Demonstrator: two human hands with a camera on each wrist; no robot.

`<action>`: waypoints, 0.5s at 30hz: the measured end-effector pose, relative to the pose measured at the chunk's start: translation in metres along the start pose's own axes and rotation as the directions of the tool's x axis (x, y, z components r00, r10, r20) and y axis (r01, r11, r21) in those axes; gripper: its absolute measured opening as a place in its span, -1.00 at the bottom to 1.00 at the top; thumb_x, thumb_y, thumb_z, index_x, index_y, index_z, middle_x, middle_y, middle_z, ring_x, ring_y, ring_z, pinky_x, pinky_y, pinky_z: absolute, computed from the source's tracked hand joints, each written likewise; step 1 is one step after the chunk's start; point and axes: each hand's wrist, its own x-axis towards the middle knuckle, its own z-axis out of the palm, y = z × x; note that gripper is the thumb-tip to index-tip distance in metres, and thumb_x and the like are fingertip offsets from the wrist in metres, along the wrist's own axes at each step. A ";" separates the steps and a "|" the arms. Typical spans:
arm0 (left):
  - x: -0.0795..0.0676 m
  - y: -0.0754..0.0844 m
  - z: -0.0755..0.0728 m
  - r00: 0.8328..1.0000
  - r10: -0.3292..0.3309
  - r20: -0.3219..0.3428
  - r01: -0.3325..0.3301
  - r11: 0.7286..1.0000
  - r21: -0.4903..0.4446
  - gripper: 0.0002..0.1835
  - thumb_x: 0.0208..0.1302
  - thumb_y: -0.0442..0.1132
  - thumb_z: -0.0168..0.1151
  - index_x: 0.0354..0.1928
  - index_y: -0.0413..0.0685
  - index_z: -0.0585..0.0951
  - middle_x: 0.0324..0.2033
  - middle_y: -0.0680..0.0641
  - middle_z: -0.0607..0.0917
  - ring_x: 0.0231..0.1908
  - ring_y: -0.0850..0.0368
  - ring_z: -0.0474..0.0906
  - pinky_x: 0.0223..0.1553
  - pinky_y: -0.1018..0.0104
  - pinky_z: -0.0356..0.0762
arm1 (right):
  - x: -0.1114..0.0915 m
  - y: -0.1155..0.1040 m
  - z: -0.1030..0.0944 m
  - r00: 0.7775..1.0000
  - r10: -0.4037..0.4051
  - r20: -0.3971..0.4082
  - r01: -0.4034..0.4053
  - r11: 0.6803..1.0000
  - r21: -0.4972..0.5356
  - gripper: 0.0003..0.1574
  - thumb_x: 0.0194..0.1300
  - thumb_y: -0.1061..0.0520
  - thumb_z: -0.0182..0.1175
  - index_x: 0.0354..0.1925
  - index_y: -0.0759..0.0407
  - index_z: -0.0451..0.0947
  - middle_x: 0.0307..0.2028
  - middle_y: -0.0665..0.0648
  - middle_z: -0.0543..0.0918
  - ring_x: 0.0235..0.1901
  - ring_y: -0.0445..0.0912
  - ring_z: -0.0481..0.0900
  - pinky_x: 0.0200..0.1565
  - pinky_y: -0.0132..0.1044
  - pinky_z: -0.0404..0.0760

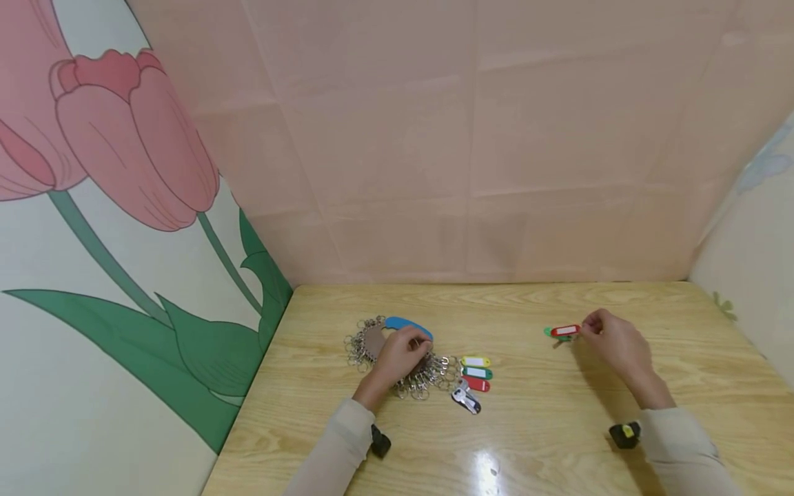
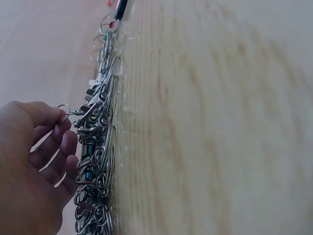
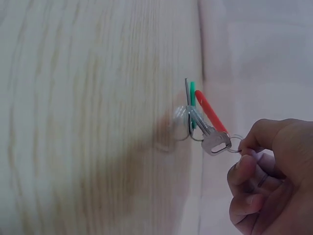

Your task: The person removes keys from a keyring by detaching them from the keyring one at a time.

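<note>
My left hand [image 1: 400, 355] is over a round key holder [image 1: 374, 339] fringed with several metal clips and rings. In the left wrist view, its thumb and finger pinch one small split ring [image 2: 64, 108] on a clip. Farther right, my right hand [image 1: 620, 344] pinches the ring of a red key tag [image 1: 566, 331]. A silver key [image 3: 215, 142] hangs from that same ring in the right wrist view. Beneath the red tag lies a green key tag [image 1: 548, 332] with its own key, partly covered.
Beside the holder's right edge lie a yellow tag [image 1: 475, 362], a green tag [image 1: 476, 373], a red tag [image 1: 477, 384] and a black tag [image 1: 473, 405], with silver keys [image 1: 462, 395] on them. A blue curved piece [image 1: 406, 324] forms the holder's back. Walls border the wooden table [image 1: 527, 441].
</note>
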 end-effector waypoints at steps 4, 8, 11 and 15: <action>0.000 0.000 0.000 1.000 0.003 0.000 -0.003 1.000 0.004 -0.82 0.59 -0.19 0.25 0.00 -0.05 0.79 -0.13 0.01 0.74 -0.26 0.32 0.56 -0.20 0.42 0.60 | 0.000 0.008 -0.001 0.999 0.033 0.035 -0.033 0.999 -0.014 -0.67 0.50 0.03 0.16 -0.07 0.30 0.60 -0.23 0.31 0.74 -0.39 -0.01 0.60 -0.46 -0.23 0.43; -0.001 0.000 -0.001 1.000 -0.003 0.004 0.003 1.000 0.002 -0.82 0.59 -0.18 0.26 0.00 -0.03 0.78 -0.14 0.01 0.74 -0.26 0.32 0.56 -0.21 0.42 0.60 | -0.001 0.013 -0.003 0.996 0.068 0.063 -0.067 0.998 -0.022 -0.68 0.47 0.03 0.18 -0.10 0.30 0.61 -0.27 0.30 0.73 -0.41 0.00 0.59 -0.48 -0.21 0.41; -0.001 0.000 -0.001 1.000 -0.012 0.005 0.012 1.000 0.002 -0.82 0.59 -0.17 0.26 0.00 -0.03 0.79 -0.14 0.01 0.74 -0.26 0.32 0.55 -0.21 0.43 0.60 | -0.002 0.016 -0.005 0.991 0.096 0.090 -0.094 0.995 -0.028 -0.66 0.48 0.02 0.18 -0.11 0.31 0.61 -0.28 0.30 0.73 -0.43 0.01 0.57 -0.49 -0.20 0.40; -0.001 -0.001 -0.001 1.000 -0.017 0.005 0.017 1.000 -0.001 -0.82 0.58 -0.17 0.26 -0.01 -0.03 0.79 -0.16 0.02 0.74 -0.27 0.32 0.55 -0.21 0.44 0.59 | -0.004 0.019 -0.007 0.985 0.122 0.119 -0.118 0.992 -0.038 -0.64 0.48 0.02 0.15 -0.11 0.33 0.61 -0.27 0.33 0.73 -0.42 0.02 0.58 -0.49 -0.19 0.40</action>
